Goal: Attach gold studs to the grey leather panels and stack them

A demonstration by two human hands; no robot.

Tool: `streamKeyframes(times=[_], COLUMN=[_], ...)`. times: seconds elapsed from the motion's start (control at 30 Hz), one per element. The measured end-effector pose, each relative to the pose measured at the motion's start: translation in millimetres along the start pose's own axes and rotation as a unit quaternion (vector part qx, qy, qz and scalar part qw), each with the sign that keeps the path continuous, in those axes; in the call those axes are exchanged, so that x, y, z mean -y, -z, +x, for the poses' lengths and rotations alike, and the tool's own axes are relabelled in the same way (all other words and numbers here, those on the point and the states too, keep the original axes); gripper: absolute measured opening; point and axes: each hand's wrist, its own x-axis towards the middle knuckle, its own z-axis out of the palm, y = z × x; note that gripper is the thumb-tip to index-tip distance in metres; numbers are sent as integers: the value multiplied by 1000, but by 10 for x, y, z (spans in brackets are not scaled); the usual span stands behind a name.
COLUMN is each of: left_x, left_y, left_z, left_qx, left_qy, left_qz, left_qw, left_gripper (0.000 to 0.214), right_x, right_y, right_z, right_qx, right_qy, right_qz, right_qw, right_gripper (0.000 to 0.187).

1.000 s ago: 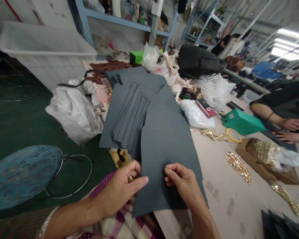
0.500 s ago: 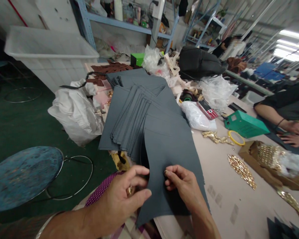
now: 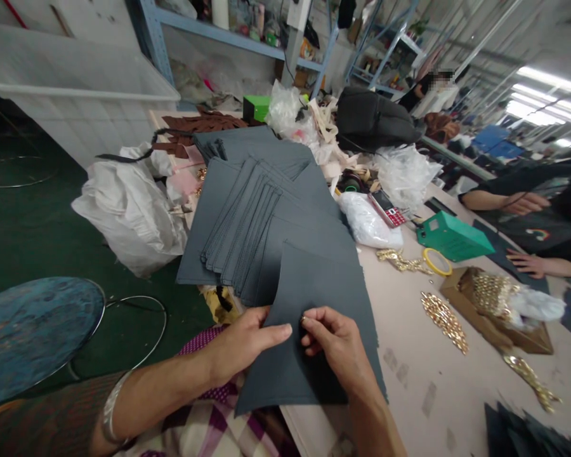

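Observation:
My left hand [image 3: 247, 339] grips the left edge of a dark grey leather-like panel [image 3: 321, 273], thumb on top and fingers hidden behind it. The panel's near end overhangs the table edge, above my lap. Over the panel, my right hand [image 3: 333, 339] is closed in a pinch, with a small metallic piece [image 3: 303, 319] at its fingertips; its exact kind is too small to make out. Beyond lies a fanned stack of similar stitched grey panels [image 3: 247, 222].
On the table [image 3: 400, 393] are loose gold pieces [image 3: 445, 322], a cardboard box [image 3: 514, 333] with gold chain, a green device [image 3: 454, 236], a yellow tape roll [image 3: 436, 261] and a red phone [image 3: 387, 209]. A co-worker's hand [image 3: 528, 263] rests at right. A blue stool [image 3: 38, 336] stands left.
My left hand has gone from beside the panel's edge to gripping it, fingers now behind. My right hand keeps its pinch over the panel. The view has shifted slightly.

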Motion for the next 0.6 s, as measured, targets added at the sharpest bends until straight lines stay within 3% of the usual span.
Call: streamKeyframes(times=[0.4,0.6], left_x=[-12,-22], left_y=[-21,-52], left_z=[15,19], left_qx=[-66,-17], left_qy=[29,19], left_qz=[15,55], left_qw=[997,998], left_gripper=[39,35], right_x=[-21,-28], right_y=[15,60], right_z=[3,-18], right_qx=[1,3], right_qy=[25,35], right_qz=[9,23], right_qw=[1000,999], right_gripper=[40,37])
